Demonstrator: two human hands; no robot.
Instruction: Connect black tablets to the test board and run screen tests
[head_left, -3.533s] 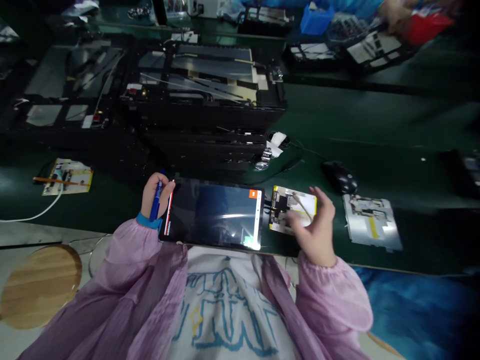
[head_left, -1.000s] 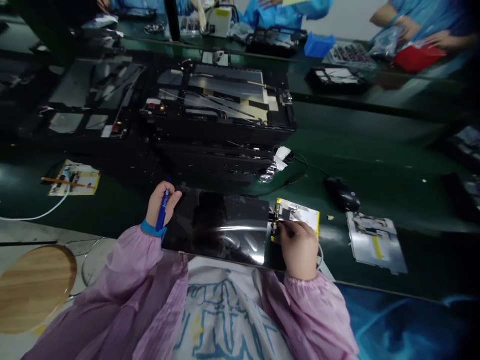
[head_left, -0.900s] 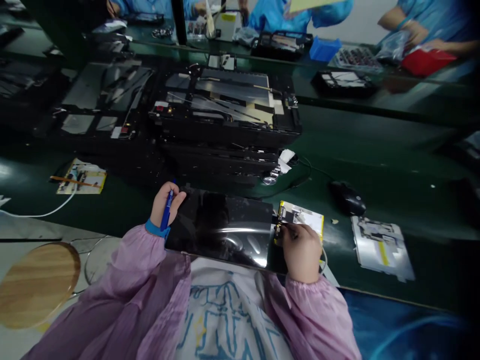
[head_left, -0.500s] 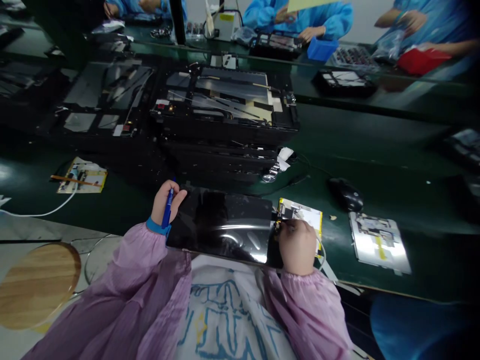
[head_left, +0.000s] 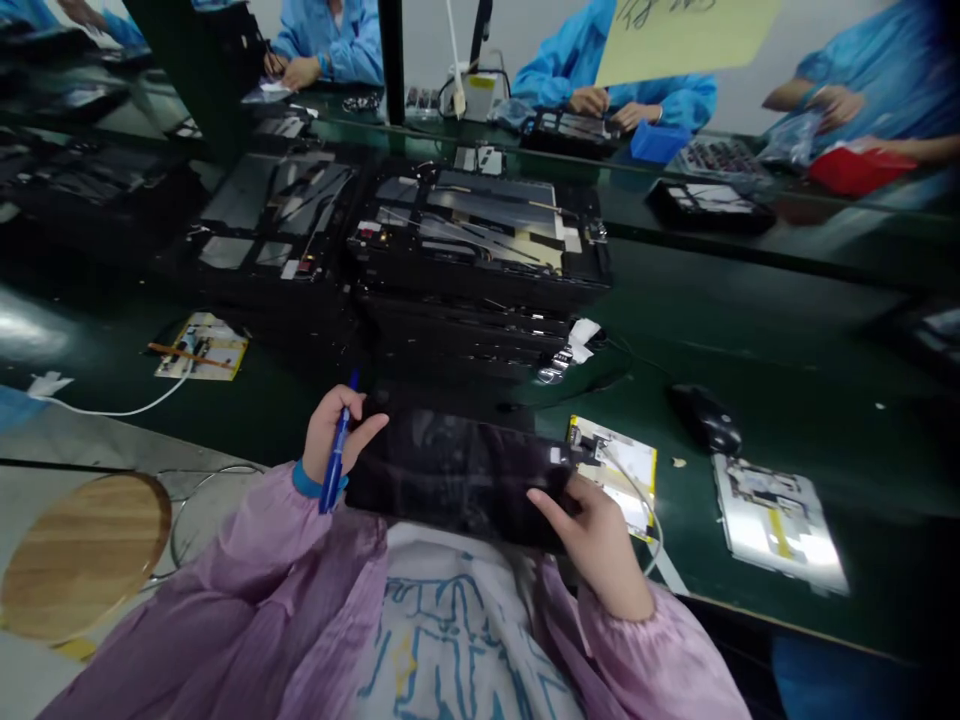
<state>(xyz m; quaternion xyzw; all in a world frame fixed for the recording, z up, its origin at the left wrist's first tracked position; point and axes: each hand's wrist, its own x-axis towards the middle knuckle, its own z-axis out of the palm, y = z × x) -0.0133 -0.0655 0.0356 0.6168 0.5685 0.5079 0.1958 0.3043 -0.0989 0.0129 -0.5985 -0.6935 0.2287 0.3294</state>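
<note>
Head view puts the black panel (head_left: pixel 457 475) between the two hands, its left end at the left thumb and its right end in the right fingers. The left hand (head_left: pixel 322 435) closes narrowly around a blue pen (head_left: pixel 334 475), its thumb stretched toward the panel's corner; the right hand (head_left: pixel 600 545) pinches the other end, thumb on top, remaining fingers mostly hidden beneath. Just beyond the right fingers lies a yellow-edged board (head_left: pixel 631 468), with a white cable (head_left: pixel 657 520) looping close by the right wrist. A dark strip seems to bridge panel and board beside those fingertips, though shadow keeps me from telling whether it is joined. If it is, raising or turning the panel could strain that link or drag the board along. The cable could also snag on the right sleeve (head_left: pixel 660 645) if that hand pulls back sharply. On the other side, the pen sharing the left grip leaves less room for a firm hold, so that end could slip, or the barrel scratch the glossy face. Farther from the right fingers, the mouse (head_left: pixel 705 420) and a metal plate (head_left: pixel 806 560) look less at risk.
</note>
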